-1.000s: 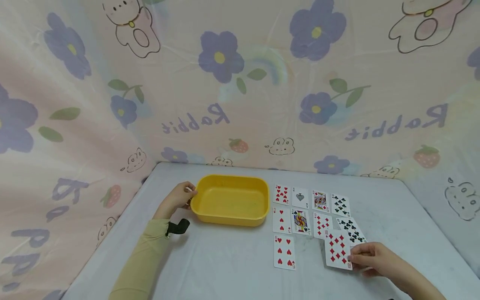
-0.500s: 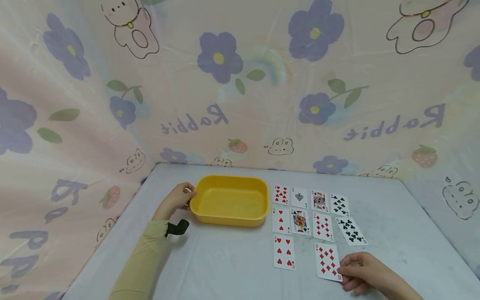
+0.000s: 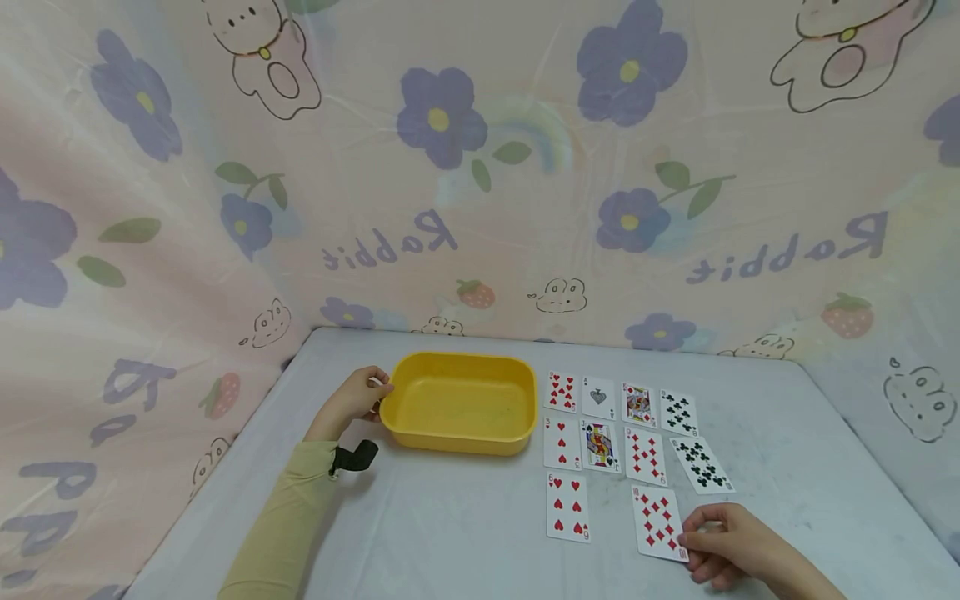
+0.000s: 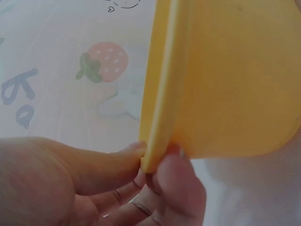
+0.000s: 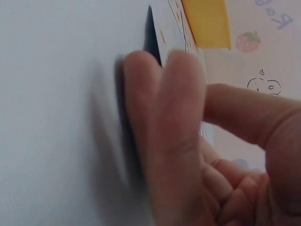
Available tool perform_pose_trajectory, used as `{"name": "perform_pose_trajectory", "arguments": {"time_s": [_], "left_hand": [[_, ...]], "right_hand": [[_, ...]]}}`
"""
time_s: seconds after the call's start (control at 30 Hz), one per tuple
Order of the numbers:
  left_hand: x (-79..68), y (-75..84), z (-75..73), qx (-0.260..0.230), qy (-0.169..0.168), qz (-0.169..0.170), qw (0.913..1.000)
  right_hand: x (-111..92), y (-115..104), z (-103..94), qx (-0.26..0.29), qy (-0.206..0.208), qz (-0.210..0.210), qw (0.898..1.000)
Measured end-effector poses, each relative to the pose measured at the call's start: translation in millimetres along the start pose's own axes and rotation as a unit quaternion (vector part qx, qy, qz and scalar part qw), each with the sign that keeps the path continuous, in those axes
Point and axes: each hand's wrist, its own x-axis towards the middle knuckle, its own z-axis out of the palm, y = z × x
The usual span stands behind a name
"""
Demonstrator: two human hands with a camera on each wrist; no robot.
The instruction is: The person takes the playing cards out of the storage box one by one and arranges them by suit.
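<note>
My left hand (image 3: 354, 395) pinches the left rim of a yellow plastic basin (image 3: 457, 443). In the left wrist view the thumb lies on one side of the rim and the fingers on the other. My right hand (image 3: 731, 543) pinches the lower right corner of a ten of diamonds playing card (image 3: 654, 521). The card lies face up, low over the near right part of the table. A dark shadow shows beneath its edge in the right wrist view, where the fingers cover most of it. Left of it is a six of hearts (image 3: 567, 507).
Several face-up cards lie in rows right of the basin, among them a three of hearts (image 3: 562, 442), a jack of spades (image 3: 600, 446) and a nine of diamonds (image 3: 646, 457). A black-club card (image 3: 702, 465) sits slanted. Printed cloth (image 3: 480, 208) hangs behind.
My right hand has drawn the ten of diamonds toward me and left, off the cards it overlapped, then nudged it slightly right. The left hand stays on the basin.
</note>
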Motion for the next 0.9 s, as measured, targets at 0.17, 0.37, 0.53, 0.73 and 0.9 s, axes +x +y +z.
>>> {"name": "perform_pose_trajectory", "arguments": {"time_s": [0.17,0.37,0.53,0.73,0.9], "left_hand": [[-0.5,1.0,0.0,0.002,-0.001,0.0,1.0],[-1.2,2.3,0.3,0.003,0.0,-0.004,1.0],[-2.1,3.8,0.0,0.002,-0.006,-0.005,1.0],[0.1,1.3,0.5,-0.004,-0.008,-0.002,1.0],[3.8,-2.6,-1.9,-0.019,-0.022,0.005,0.9996]], "right_hand": [[-1.8,-1.8,0.3,-0.006,0.002,-0.002,1.0],[-1.0,-2.7,-0.1,-0.005,-0.004,0.0,1.0],[-0.6,0.1,0.0,-0.009,0.001,-0.001,1.0],[-1.1,-5.2,-3.5,-0.022,0.007,-0.009,1.0],[2.1,-24.5,-17.3,-0.055,0.012,-0.038,0.998]]}}
